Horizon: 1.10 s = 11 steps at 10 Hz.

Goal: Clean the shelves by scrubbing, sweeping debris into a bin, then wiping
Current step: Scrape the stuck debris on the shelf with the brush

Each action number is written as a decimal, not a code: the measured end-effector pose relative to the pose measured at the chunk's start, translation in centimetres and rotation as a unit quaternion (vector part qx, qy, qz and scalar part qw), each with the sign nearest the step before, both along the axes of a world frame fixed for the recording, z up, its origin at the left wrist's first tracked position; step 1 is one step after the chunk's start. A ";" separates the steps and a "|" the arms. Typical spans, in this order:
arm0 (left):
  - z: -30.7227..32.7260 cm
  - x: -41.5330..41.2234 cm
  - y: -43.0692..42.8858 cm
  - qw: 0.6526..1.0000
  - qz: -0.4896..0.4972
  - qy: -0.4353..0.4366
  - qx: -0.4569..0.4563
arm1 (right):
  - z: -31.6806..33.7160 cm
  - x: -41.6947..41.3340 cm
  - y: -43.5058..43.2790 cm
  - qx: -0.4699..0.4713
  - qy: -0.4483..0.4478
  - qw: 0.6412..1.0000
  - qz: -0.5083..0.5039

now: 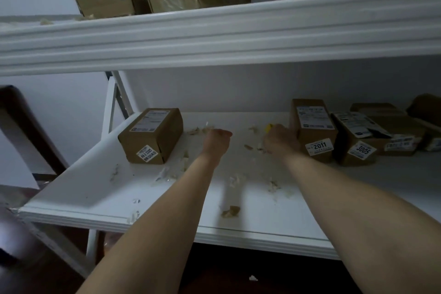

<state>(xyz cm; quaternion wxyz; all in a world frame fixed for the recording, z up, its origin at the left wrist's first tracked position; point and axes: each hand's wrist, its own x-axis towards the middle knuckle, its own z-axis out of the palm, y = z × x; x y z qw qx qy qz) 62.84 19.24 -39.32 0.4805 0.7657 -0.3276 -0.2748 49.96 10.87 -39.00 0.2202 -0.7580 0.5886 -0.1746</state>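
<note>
At 9 o'clock on the lower shelf (95,193) sits a brown box (150,135). Just right of it, the left hand (218,138) is curled; whether it holds anything I cannot tell. Crumbly debris (231,211) lies scattered from 12 to 6 o'clock and is probably light, some of it stuck. The right hand (280,141) grips a yellow scrubber (269,126) beside the box marked 2011 (312,126). Only the scrubber's tip shows, so its stiffness is unclear.
</note>
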 end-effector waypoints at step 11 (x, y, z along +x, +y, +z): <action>-4.0 3.7 -3.3 0.995 0.045 -0.084 0.002 | -2.8 5.4 -4.6 0.027 0.014 0.993 0.111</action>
